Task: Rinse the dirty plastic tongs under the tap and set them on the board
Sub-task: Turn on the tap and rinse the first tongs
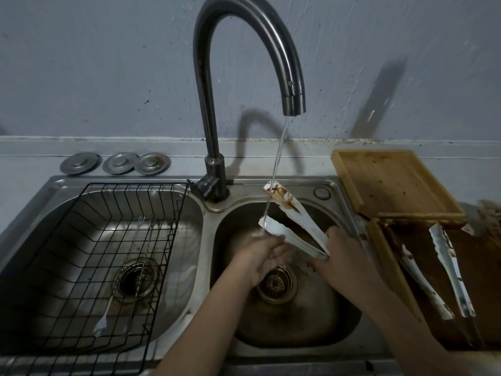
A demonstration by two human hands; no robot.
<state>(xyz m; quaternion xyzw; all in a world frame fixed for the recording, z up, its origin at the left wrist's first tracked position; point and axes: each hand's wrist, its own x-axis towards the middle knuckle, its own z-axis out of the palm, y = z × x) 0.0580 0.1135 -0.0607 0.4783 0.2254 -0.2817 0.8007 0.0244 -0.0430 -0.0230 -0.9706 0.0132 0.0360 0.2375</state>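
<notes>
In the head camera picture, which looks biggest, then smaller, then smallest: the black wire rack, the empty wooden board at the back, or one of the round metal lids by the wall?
1. black wire rack, though it is nearer the camera, which helps it look bigger.
2. wooden board.
3. round metal lid, clearly the smallest.

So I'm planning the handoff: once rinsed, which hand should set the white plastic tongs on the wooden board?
Right hand: it grips the white plastic tongs at the hinge end, nearest the wooden board.

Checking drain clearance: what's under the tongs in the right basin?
Under the tongs: the left hand cupped beneath the lower arm, then the drain strainer. The hands hide part of the basin floor.
</notes>
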